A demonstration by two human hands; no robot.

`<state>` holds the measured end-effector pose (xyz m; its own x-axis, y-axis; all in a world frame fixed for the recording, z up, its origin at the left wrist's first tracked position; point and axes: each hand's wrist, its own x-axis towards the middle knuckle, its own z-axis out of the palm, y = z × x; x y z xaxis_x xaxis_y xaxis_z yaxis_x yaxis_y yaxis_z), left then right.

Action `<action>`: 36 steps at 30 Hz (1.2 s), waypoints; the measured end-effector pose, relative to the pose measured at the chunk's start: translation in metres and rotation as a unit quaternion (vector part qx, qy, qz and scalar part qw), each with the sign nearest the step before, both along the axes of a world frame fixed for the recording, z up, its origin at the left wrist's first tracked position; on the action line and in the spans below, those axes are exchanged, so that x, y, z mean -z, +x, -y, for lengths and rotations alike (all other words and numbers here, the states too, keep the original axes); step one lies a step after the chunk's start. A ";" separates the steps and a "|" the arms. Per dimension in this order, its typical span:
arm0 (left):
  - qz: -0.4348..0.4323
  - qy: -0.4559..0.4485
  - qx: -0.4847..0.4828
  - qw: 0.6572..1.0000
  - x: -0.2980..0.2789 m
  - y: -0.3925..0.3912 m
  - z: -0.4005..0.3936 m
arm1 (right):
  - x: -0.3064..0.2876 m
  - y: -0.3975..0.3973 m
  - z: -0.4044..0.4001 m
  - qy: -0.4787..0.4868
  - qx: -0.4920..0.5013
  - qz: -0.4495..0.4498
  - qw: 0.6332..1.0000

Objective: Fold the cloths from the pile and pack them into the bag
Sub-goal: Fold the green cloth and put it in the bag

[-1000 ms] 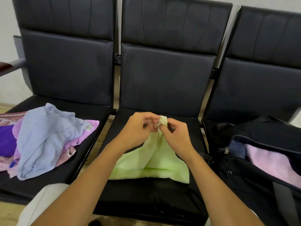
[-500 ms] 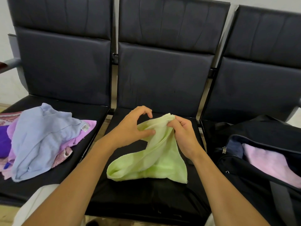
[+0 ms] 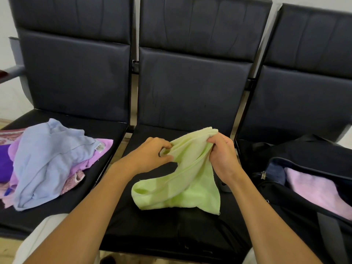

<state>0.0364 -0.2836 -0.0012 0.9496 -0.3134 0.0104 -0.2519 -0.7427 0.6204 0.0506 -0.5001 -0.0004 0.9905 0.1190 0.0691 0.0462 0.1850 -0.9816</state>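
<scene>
A light green cloth (image 3: 182, 187) hangs bunched over the middle seat, its lower part resting on the cushion. My right hand (image 3: 222, 155) grips its gathered top edge. My left hand (image 3: 152, 154) pinches a fold of the same cloth just to the left. The pile of cloths (image 3: 47, 164) lies on the left seat, with a pale blue one on top of pink and purple ones. The dark bag (image 3: 304, 197) sits open on the right seat, and a pink cloth (image 3: 320, 191) lies inside it.
Three dark padded seats (image 3: 190, 92) stand in a row with metal gaps between them. A grey armrest (image 3: 13, 69) juts out at the far left. My light trouser knee (image 3: 42, 237) shows at the lower left.
Both hands have shifted right and apart along the green cloth's top edge. The cloth has twisted into a longer diagonal band and its top corner now points up to the right.
</scene>
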 end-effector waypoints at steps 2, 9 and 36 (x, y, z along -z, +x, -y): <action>0.033 -0.031 -0.031 0.998 -0.002 0.000 -0.001 | 0.001 0.001 0.001 0.004 0.016 -0.014 1.000; 0.046 -0.121 -0.026 0.991 -0.008 0.000 -0.007 | -0.002 0.004 0.005 0.031 0.054 -0.033 0.998; 0.043 0.068 -0.070 0.994 -0.003 0.004 -0.015 | 0.004 0.005 -0.004 -0.027 0.067 -0.009 0.997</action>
